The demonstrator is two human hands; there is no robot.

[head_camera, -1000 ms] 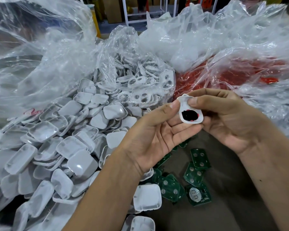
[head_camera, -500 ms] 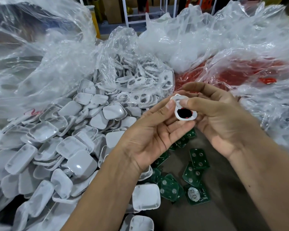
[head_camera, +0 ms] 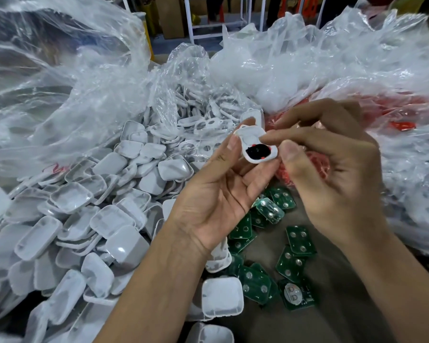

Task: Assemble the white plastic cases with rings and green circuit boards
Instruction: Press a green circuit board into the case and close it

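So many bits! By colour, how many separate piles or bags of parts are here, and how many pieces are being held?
White: 2, the heap of cases and the bag of ring pieces
Red: 1, the bag of red parts
Green: 1, the scattered circuit boards
Held: 1, a white case between left hand and right hand
Total: 4 piles, 1 piece in hand

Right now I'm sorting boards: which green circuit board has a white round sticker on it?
The green circuit board nearest the camera, at the bottom right of the scatter. It alone carries a white round patch; the others show only small silver dots.
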